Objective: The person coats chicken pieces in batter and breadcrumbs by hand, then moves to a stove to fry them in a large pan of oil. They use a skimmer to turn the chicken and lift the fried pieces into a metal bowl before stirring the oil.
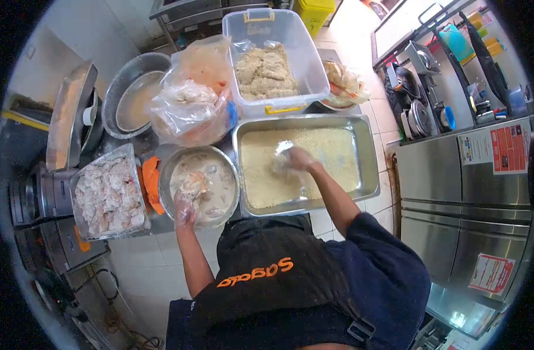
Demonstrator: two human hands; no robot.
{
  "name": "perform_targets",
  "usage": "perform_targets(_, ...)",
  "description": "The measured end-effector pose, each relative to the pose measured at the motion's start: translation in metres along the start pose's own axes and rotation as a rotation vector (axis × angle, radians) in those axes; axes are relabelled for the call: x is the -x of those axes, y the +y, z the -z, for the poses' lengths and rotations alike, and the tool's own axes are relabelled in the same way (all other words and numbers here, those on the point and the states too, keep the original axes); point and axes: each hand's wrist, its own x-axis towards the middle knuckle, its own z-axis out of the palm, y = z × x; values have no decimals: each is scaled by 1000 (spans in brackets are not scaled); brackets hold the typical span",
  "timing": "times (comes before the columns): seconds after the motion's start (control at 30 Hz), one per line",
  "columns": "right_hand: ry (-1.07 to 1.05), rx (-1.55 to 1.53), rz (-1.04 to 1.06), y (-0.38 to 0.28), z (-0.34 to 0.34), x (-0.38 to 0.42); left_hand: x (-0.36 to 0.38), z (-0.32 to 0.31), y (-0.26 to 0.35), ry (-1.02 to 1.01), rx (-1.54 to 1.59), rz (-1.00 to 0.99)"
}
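Note:
My left hand [186, 211] reaches into a round metal bowl [234, 185] of milky, pale batter. Its fingers are closed around a wet, batter-covered piece of raw meat [193, 184]. More lumps show under the liquid's surface. My right hand [297, 158] is down in a deep rectangular metal tray [371, 153] with a layer of pale yellow breadcrumbs [331, 169]. Its fingers are whitish and blurred, so their pose is hard to read. A clear tub [140, 201] full of flour-dusted meat pieces [109, 195] stands left of the bowl.
Behind the tray stands a clear plastic bin [311, 76] with more crumbs. Plastic bags [188, 111] and a large metal basin [112, 99] are at the back left. An orange cloth [152, 185] lies between tub and bowl. Steel fridge doors [430, 192] are on the right.

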Motion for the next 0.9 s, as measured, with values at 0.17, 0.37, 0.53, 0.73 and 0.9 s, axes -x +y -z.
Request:
perform_targets(0.17,51,-15,110,-58,86,55,-3,17,3,-24,-278,-90)
perform_targets(0.37,344,34,418,-78,211,42,0,10,35,-83,-665,-276)
perform_targets(0.53,833,279,283,-99,252,23,23,-31,71,-11,-634,-148)
perform_targets(0.73,172,37,64,-88,110,1,29,-52,80,-90,-748,-138)
perform_targets(0.9,-171,-415,74,-21,-89,2,5,-67,31,-471,-529,-408)
